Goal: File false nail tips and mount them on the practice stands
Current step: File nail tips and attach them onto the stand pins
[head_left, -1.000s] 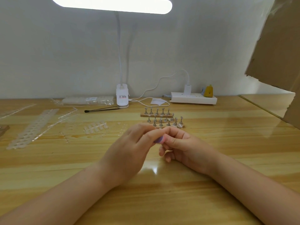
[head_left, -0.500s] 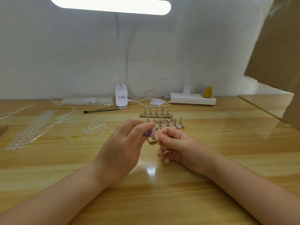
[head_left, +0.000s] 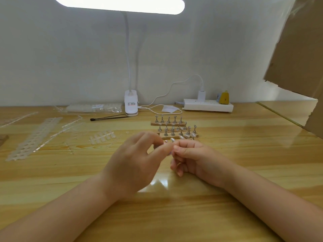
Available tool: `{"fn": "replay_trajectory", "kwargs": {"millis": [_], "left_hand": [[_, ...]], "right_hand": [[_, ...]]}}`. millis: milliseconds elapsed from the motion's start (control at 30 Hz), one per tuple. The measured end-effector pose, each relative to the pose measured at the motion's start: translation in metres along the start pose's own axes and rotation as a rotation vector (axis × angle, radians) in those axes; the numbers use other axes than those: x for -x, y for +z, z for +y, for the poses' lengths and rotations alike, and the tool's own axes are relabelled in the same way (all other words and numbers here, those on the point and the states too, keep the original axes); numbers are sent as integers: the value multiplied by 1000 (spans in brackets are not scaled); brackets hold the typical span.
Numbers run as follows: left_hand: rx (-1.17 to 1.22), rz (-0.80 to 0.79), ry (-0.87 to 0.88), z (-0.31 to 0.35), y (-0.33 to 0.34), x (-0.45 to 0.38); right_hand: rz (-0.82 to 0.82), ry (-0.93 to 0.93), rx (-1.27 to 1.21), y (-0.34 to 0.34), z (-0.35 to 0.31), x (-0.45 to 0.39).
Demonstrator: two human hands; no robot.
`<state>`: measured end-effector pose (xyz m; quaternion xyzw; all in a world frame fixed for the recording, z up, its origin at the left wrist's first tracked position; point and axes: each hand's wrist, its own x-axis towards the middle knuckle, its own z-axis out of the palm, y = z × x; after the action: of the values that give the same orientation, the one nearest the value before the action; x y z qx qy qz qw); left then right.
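Observation:
My left hand (head_left: 134, 159) and my right hand (head_left: 194, 154) meet fingertip to fingertip low over the table's middle. A small purple file (head_left: 169, 153) is pinched between my left thumb and forefinger, and only a sliver of it shows. With curled fingers my right hand pinches a nail tip that is hidden behind the fingertips. Just behind the hands stand the practice stands (head_left: 174, 126), wooden bars with rows of metal pegs. Clear nail tips (head_left: 187, 136) sit on some front pegs.
A strip of loose nail tips (head_left: 102, 136) and emptied plastic frames (head_left: 35, 137) lie at the left. At the back stand a bag of tips (head_left: 94, 108), a black tool (head_left: 108, 117), the lamp base (head_left: 131, 105) and a power strip (head_left: 208, 106). Cardboard (head_left: 297, 58) juts in from the right.
My left hand drew the purple file a little to the left, away from my right hand, then came back against its fingertips. My right hand stayed put.

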<state>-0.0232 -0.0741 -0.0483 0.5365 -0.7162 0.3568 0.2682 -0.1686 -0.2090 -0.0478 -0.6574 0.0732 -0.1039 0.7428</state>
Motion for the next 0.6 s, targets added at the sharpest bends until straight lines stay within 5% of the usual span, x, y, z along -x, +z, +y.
{"fn": "replay_trajectory", "kwargs": {"millis": [600], "left_hand": [[35,32,131,14,0,-5]], "right_hand": [[-64,23,35,0,-5,3]]}}
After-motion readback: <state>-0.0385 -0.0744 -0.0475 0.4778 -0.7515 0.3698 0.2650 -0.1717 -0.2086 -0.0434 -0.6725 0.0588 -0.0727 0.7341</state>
